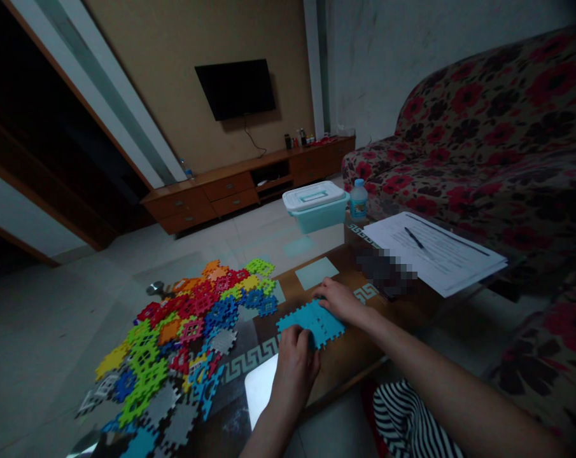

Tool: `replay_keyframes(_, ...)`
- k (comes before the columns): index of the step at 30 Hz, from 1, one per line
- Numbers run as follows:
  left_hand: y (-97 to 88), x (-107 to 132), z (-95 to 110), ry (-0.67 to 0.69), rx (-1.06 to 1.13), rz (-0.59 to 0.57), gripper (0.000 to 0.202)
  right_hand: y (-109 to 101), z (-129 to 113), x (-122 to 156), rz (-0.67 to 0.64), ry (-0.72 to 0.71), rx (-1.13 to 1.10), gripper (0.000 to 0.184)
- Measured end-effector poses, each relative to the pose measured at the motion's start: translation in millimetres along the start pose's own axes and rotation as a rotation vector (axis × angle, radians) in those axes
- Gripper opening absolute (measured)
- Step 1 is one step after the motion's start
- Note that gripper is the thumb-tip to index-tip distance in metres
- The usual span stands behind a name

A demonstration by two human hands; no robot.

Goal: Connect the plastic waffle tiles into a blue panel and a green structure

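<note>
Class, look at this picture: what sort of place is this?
Probably a living room in a home: a wall-mounted TV above a low wooden cabinet, and a floral sofa.

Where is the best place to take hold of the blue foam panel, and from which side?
Pinch the blue foam panel by its notched ends from above, left hand and right hand apart: it lies flat and thin, so the notches give the easiest hold.

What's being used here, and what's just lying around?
Being used: left hand, right hand, joined blue foam puzzle tiles, heap of multicoloured foam tiles.

Lying around: teal plastic box with white lid, white papers, blue-capped plastic water bottle.
</note>
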State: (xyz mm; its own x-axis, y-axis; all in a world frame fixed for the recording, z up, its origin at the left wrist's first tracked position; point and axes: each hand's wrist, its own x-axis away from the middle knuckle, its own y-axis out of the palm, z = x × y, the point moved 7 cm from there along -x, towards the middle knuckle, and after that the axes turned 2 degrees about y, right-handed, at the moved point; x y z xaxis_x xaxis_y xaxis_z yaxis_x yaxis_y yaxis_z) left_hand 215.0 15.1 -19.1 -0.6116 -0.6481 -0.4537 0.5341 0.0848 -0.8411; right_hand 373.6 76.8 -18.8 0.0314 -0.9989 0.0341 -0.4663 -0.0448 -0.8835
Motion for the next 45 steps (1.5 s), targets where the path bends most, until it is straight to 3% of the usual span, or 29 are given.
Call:
replay_keyframes(4,2.6,0,1,0.009,-0.063,-0.036,0.035,0,1,0,-0.008,0.001,-0.005,0.030)
replay_keyframes(13,14.6,-1,8,0.070,-0.242,-0.240,0.042,3,1,-2,-0.018,-0.017,0.018,0.032)
replay_keyframes(19,9.4,-6,15,0.036,-0.290,-0.338,0.041,5,3,-3,-0.008,-0.004,-0.010,0.032)
replay_keyframes(29,6.2,-4,19,-0.020,-0.129,-0.238,0.038,8,11,-3,-0.022,0.027,0.007,0.031)
replay_keyframes(32,1.9,-2,18,-0.027,-0.069,-0.222,0.035,6,15,-8,0.041,0.034,0.060,0.028)
replay_keyframes(37,-37.2,5,-20,-0.197,-0.128,-0.140,0.035,1,-18,-13,0.236,-0.074,0.014,0.025)
replay_keyframes(42,-90.9,23,-87,-0.522,-0.344,-0.075,0.030,36,-95,-8,0.129,-0.251,-0.058,0.023)
replay_keyframes(45,-106.9,40,-117,-0.683,-0.412,-0.089,0.033,64,-142,-7,0.030,-0.336,-0.051,0.026)
